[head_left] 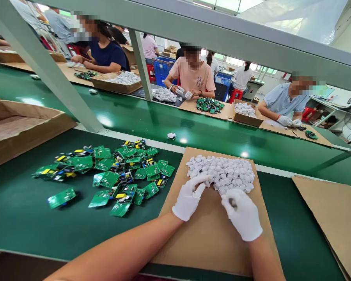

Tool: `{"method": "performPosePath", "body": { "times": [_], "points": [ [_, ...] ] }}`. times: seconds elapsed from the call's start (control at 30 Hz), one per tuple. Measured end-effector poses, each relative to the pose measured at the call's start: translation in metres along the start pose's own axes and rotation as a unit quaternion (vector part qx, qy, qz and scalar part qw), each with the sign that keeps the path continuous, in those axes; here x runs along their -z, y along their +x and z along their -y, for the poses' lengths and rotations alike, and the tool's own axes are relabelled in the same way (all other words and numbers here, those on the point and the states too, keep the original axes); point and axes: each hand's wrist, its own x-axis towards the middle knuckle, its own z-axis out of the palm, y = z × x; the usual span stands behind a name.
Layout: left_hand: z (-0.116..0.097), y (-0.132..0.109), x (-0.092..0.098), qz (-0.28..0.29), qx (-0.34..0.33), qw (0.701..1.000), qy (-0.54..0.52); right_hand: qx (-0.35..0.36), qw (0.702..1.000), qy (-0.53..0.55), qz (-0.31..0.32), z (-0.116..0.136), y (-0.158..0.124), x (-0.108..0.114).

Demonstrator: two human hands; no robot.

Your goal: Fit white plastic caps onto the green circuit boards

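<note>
My left hand [188, 198], in a white glove, is at the near left edge of a pile of small white pieces [222, 171]. Its forefinger stretches toward the pile, with the thumb apart below it. Close to the pile's near right edge, my right hand [242, 214], also gloved in white, has its fingers curled together. A dark grey patch shows inside that curl, but I cannot make out what it is. The pile lies on a brown cardboard sheet [207, 238]. Left of the sheet is a heap of green circuit boards [105, 177] with yellow and blue parts.
A cardboard box [23, 128] stands at the left, and flat cardboard [336, 218] lies at the right. Beyond the bench runs a green belt [140, 121] carrying a small white piece [171, 136]. A slanted metal post [46, 66] rises at left. Several people work opposite.
</note>
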Motion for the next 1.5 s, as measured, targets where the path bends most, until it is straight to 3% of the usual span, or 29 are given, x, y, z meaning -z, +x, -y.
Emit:
{"method": "performPosePath", "body": {
  "times": [0.07, 0.13, 0.27, 0.43, 0.57, 0.6, 0.67, 0.8, 0.83, 0.9, 1.0, 1.13, 1.2, 1.27, 1.37, 1.5],
  "points": [
    [0.002, 0.001, 0.001, 0.007, -0.009, 1.0, 0.01, -0.05, 0.999, 0.01, -0.004, -0.01, -0.005, 0.014],
    [0.004, 0.001, 0.002, 0.011, -0.02, 1.0, 0.017, -0.06, 0.997, -0.024, 0.036, -0.018, -0.012, 0.02],
    [0.003, -0.002, 0.002, 0.003, -0.051, 0.998, 0.046, -0.031, 0.99, -0.119, 0.075, -0.016, -0.03, 0.008],
    [-0.012, 0.002, 0.004, 0.014, -0.109, 0.99, 0.094, 0.039, 0.993, -0.111, 0.017, -0.029, -0.046, -0.012],
    [-0.034, 0.029, 0.036, 0.057, -0.153, 0.965, 0.205, 0.041, 0.994, -0.096, -0.021, -0.049, -0.049, -0.025],
    [-0.039, 0.036, 0.049, 0.07, -0.153, 0.952, 0.256, 0.037, 0.993, -0.106, -0.025, -0.048, -0.051, -0.029],
    [-0.046, 0.047, 0.077, 0.133, -0.138, 0.897, 0.398, 0.048, 0.99, -0.135, -0.015, -0.04, -0.058, -0.037],
    [-0.04, 0.055, 0.117, 0.172, -0.055, 0.745, 0.642, 0.122, 0.974, -0.14, 0.131, -0.024, -0.064, -0.041],
    [-0.036, 0.055, 0.121, 0.176, -0.047, 0.721, 0.668, 0.118, 0.973, -0.143, 0.138, -0.023, -0.063, -0.039],
    [-0.028, 0.056, 0.126, 0.174, -0.055, 0.701, 0.689, 0.061, 0.978, -0.168, 0.107, -0.022, -0.059, -0.033],
    [-0.017, 0.061, 0.13, 0.143, -0.085, 0.712, 0.682, -0.008, 0.979, -0.189, 0.079, -0.016, -0.061, -0.027],
    [-0.005, 0.069, 0.138, 0.091, -0.094, 0.73, 0.67, 0.084, 0.974, -0.132, 0.165, -0.001, -0.07, -0.023],
    [-0.003, 0.073, 0.142, 0.075, -0.103, 0.733, 0.668, 0.089, 0.973, -0.131, 0.169, -0.002, -0.068, -0.019],
    [-0.005, 0.076, 0.145, 0.047, -0.117, 0.749, 0.65, 0.015, 0.978, -0.165, 0.125, -0.007, -0.065, -0.015],
    [-0.018, 0.077, 0.143, 0.002, -0.108, 0.828, 0.55, -0.017, 0.978, -0.178, 0.111, -0.008, -0.064, -0.013],
    [-0.04, 0.07, 0.122, -0.079, -0.013, 0.951, 0.299, 0.092, 0.972, -0.128, 0.174, -0.004, -0.066, -0.014]
  ]
}}
